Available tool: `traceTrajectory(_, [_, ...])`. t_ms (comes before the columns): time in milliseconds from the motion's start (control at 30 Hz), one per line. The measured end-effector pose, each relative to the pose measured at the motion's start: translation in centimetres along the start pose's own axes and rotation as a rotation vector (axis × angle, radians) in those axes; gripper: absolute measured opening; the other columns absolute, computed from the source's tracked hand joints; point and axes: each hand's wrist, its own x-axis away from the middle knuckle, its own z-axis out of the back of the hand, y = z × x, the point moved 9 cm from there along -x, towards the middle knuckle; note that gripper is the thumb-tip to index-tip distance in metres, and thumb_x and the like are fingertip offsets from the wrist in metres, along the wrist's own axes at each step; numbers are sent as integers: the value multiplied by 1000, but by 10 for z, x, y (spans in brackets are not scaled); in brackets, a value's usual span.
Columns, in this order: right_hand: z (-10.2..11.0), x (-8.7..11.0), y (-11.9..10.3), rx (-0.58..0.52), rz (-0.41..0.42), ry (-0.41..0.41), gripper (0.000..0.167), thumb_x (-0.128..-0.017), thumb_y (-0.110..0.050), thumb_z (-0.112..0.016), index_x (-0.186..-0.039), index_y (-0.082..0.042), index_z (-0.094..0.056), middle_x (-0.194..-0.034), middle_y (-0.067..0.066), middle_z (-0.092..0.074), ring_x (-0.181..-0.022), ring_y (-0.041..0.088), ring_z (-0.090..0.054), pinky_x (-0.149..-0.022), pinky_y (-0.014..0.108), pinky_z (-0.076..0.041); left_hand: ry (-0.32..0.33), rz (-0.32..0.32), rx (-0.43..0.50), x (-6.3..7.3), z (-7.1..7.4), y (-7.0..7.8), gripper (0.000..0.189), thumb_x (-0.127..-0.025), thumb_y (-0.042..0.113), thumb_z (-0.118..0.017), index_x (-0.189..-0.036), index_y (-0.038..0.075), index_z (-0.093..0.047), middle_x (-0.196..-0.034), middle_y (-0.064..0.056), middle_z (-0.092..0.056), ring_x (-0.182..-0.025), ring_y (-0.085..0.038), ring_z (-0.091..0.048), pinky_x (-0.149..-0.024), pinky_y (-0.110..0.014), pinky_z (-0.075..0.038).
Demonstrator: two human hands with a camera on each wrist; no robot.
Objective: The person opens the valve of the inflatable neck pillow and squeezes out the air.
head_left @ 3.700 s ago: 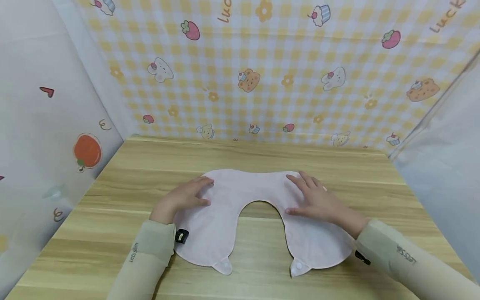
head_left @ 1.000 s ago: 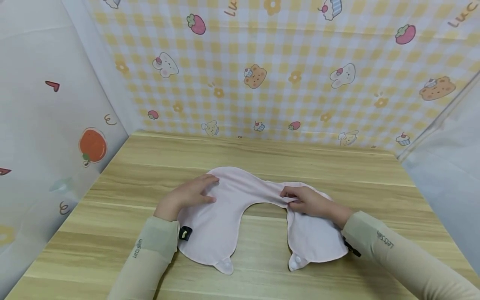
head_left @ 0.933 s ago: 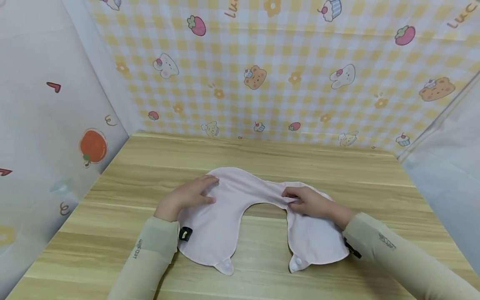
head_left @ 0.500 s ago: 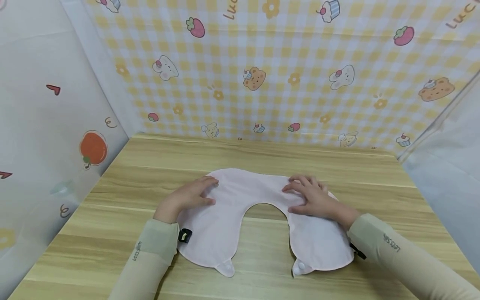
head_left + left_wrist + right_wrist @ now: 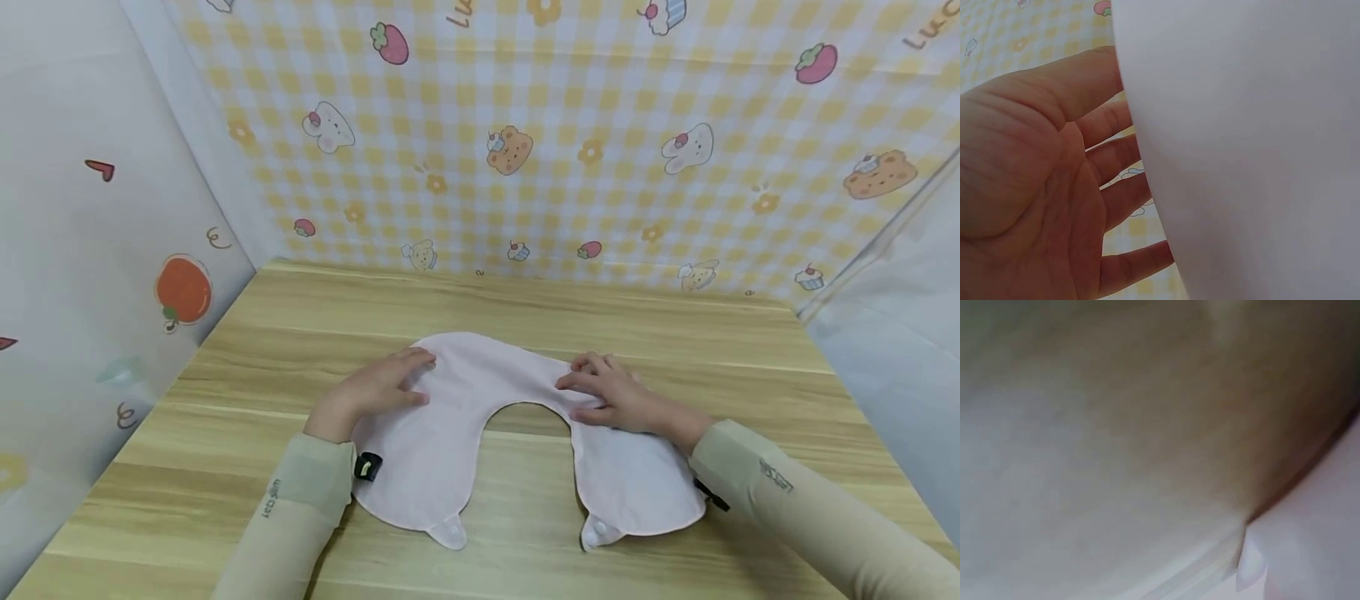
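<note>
My right wrist feed is badly blurred. A broad, soft surface point(image 5: 1166, 419), dim brown fading to pale grey, takes up most of it; I can't make out what it is. Against it I see a smooth, pale pink piece of cloth point(image 5: 1322, 537), a dark reddish-brown line following its curved edge. Where that line ends, a small, pale, pointed tab point(image 5: 1250, 560) juts out beside a faint, light striped strip point(image 5: 1194, 575). How these lie from the right fingers point(image 5: 579, 381), I can't tell.
</note>
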Motion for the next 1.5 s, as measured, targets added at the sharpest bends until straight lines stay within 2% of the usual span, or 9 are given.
traceTrajectory(200, [0, -2, -14, -66, 184, 66, 33, -88, -15, -74, -120, -14, -67, -110, 1, -59, -101, 13, -53, -83, 30, -45, -2, -12, -3, 1, 1, 2, 58, -94, 16, -67, -145, -2, -45, -155, -26, -37, -144, -44, -35, -118, -57, -29])
traceTrajectory(333, [2, -2, -19, -85, 250, 96, 30, -87, -9, -74, -116, -10, -68, -104, -1, -63, -96, 10, -56, -82, 31, -48, -3, -17, -4, 1, 1, 2, 60, -94, 17, -66, -146, -2, -43, -155, -26, -37, -144, -44, -34, -118, -57, -28])
traceTrajectory(500, [2, -3, -21, -85, 287, 124, 26, -84, -6, -75, -110, -10, -70, -99, -2, -65, -92, 8, -56, -81, 32, -48, 2, -24, -5, 1, 1, 0, 59, -94, 17, -66, -146, -1, -44, -154, -24, -39, -144, -43, -35, -118, -57, -29])
traceTrajectory(667, [2, -3, -20, -108, 294, 130, 24, -84, -3, -74, -107, -9, -70, -97, -2, -66, -91, 8, -56, -81, 32, -47, 2, -38, -21, 0, 1, 1, 60, -93, 17, -67, -145, -2, -44, -153, -25, -40, -143, -43, -37, -117, -57, -30])
traceTrajectory(1133, [2, -2, -21, -118, 310, 136, 21, -85, 1, -72, -104, -8, -68, -97, 0, -69, -90, 10, -59, -80, 34, -49, -4, -8, -8, 1, 0, 1, 59, -94, 17, -66, -146, -1, -44, -155, -25, -37, -145, -43, -33, -119, -57, -28])
traceTrajectory(1333, [0, -2, -18, -130, 260, 114, 20, -88, 0, -69, -106, -10, -68, -96, -2, -69, -89, 8, -56, -78, 31, -47, 3, -27, -12, 1, 1, 4, 59, -94, 17, -66, -145, -2, -44, -154, -25, -38, -144, -43, -35, -118, -57, -29])
traceTrajectory(1500, [-1, -3, -15, -142, 204, 82, 20, -90, -2, -68, -109, -8, -67, -99, 0, -70, -89, 8, -55, -78, 30, -47, -4, -7, -9, 1, 1, 0, 59, -94, 18, -66, -146, 0, -44, -156, -23, -37, -145, -42, -34, -119, -57, -28])
